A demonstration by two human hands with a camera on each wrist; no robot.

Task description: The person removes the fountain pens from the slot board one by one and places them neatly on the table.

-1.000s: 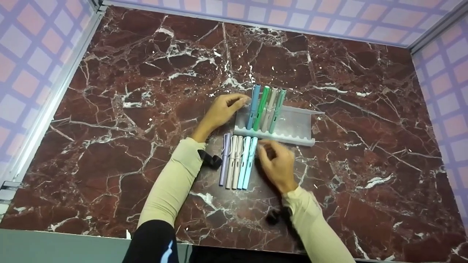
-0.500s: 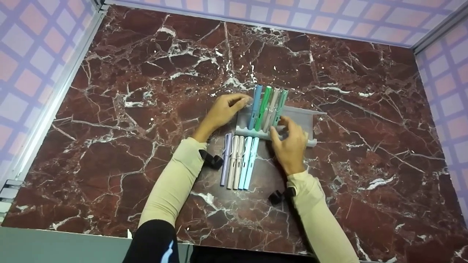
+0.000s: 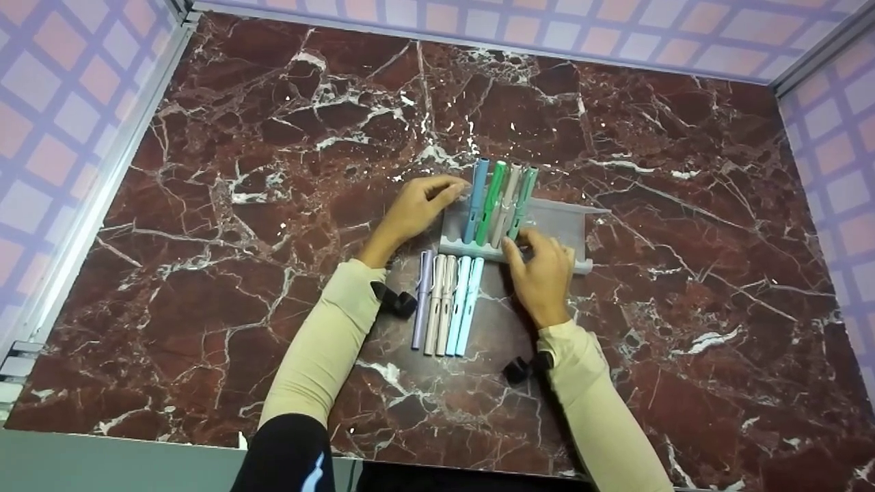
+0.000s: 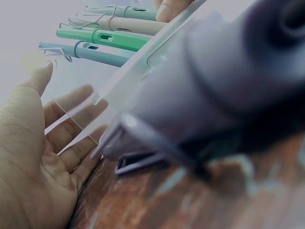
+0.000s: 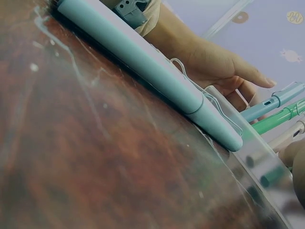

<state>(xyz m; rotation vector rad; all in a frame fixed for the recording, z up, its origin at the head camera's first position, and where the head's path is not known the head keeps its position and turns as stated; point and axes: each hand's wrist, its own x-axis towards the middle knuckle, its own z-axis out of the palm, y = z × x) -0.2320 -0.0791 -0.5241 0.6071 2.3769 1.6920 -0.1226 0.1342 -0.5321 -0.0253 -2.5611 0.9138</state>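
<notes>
A clear plastic pen case [image 3: 564, 229] lies opened out, with a notched front strip. Standing tilted in its left notches are a blue pen [image 3: 476, 198], a bright green pen [image 3: 491, 201], a beige-grey pen [image 3: 506, 205] and a dull green pen [image 3: 526, 195]. My right hand [image 3: 545, 273] pinches the dull green pen low down, thumb and index finger at the notches. At the case's left edge, my left hand [image 3: 420, 208] holds the case. Its fingers [image 4: 69, 131] show through the clear plastic and its thumb is beside the blue pen's clip.
In front of the case lie a purple pen [image 3: 423, 301], two beige pens [image 3: 439, 307] and two light blue pens [image 3: 465, 307], side by side. They rest on a dark red marbled tabletop [image 3: 273, 171]. Checked panels [image 3: 68, 82] border the table's back and sides.
My right hand has moved up and right, from beside the light blue pens to the foot of the dull green pen in the case. The left hand has stayed in place.
</notes>
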